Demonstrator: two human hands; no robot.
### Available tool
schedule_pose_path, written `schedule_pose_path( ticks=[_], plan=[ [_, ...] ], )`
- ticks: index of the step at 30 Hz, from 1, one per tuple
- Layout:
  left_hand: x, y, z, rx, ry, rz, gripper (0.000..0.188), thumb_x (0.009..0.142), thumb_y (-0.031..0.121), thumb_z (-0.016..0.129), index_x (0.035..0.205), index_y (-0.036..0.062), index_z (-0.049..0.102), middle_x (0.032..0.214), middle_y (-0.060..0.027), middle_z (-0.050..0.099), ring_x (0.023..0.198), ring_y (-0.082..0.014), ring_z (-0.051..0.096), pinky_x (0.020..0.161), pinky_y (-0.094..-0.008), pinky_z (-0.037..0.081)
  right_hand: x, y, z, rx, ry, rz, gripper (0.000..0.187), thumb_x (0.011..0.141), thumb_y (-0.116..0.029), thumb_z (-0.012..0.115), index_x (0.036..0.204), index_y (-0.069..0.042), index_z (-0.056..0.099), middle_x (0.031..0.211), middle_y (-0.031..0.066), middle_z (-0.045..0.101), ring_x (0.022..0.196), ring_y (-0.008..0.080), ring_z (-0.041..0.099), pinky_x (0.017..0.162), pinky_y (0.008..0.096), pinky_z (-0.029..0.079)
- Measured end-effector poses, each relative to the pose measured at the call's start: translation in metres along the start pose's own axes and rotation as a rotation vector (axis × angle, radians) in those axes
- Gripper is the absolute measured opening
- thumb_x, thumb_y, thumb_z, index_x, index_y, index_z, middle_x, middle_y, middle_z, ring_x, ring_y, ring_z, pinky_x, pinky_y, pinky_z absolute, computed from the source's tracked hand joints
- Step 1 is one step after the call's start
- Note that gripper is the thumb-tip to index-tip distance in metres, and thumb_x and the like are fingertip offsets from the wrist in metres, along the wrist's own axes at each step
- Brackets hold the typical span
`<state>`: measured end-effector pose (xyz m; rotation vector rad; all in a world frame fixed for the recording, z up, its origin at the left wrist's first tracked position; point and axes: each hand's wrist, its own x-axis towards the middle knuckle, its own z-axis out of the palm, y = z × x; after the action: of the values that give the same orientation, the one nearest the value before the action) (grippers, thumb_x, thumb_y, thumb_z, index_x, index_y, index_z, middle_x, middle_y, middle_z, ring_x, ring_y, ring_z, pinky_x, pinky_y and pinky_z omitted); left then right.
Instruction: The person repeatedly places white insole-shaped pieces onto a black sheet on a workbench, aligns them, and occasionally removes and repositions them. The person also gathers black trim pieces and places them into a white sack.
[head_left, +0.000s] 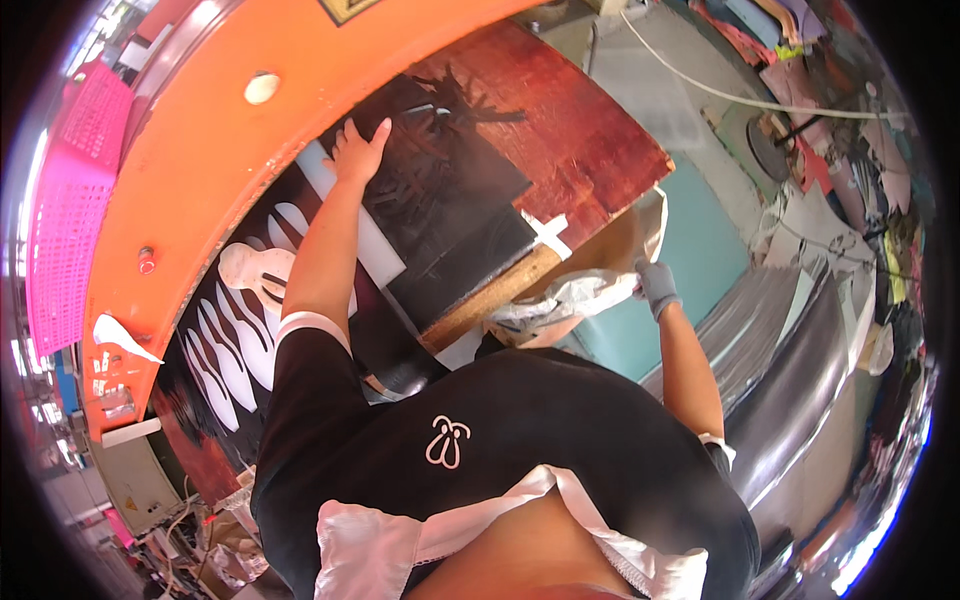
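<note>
My left hand point(358, 152), bare and with its fingers spread, reaches over the near-left end of a dark sheet. A white strip point(383, 248) runs below it, partly covered by my forearm. Just right of this hand lies a heap of thin black cut strips point(425, 150) on the black sheet point(470, 235). On the other side, my right hand point(658, 287) wears a grey glove. Its fingers are closed at the edge of a clear plastic bag point(575, 297), which hangs beside the board's wooden edge. My fingertips there are partly hidden.
Several white sole-shaped pieces point(228, 335) lie in a row left of my forearm, beside a pale cut-out piece point(255, 270). An orange machine beam point(215, 140) crosses behind the red-brown board point(590, 130). A pink basket point(75, 220) stands far left; scraps point(830, 230) lie at right.
</note>
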<state>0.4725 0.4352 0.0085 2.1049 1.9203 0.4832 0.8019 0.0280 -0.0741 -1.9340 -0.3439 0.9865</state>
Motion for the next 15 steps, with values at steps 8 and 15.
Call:
schedule_pose_path(
  ticks=[8, 15],
  plan=[
    [-0.064, 0.053, 0.038, 0.087, -0.164, 0.259, 0.101, 0.064, 0.067, 0.065, 0.143, 0.0155, 0.027, 0.146, -0.0179, 0.023, 0.134, -0.0381, 0.021, 0.105, -0.0495, 0.028, 0.013, 0.013, -0.007, -0.038, -0.061, 0.064, 0.04, 0.079, -0.032, 0.058, 0.08, 0.008, 0.055, 0.067, 0.0112, 0.056, 0.056, 0.0188, 0.059, 0.051, 0.0314, 0.051],
    [-0.154, 0.105, 0.046, -0.016, -0.182, 0.439, 0.093, 0.061, 0.052, 0.075, 0.138, 0.0167, 0.036, 0.14, -0.0194, 0.032, 0.126, -0.0402, 0.032, 0.101, -0.0482, 0.034, 0.002, 0.017, -0.031, -0.091, -0.089, 0.009, 0.04, 0.077, -0.032, 0.058, 0.08, 0.008, 0.056, 0.067, 0.012, 0.058, 0.056, 0.0187, 0.059, 0.053, 0.0297, 0.05]
  ],
)
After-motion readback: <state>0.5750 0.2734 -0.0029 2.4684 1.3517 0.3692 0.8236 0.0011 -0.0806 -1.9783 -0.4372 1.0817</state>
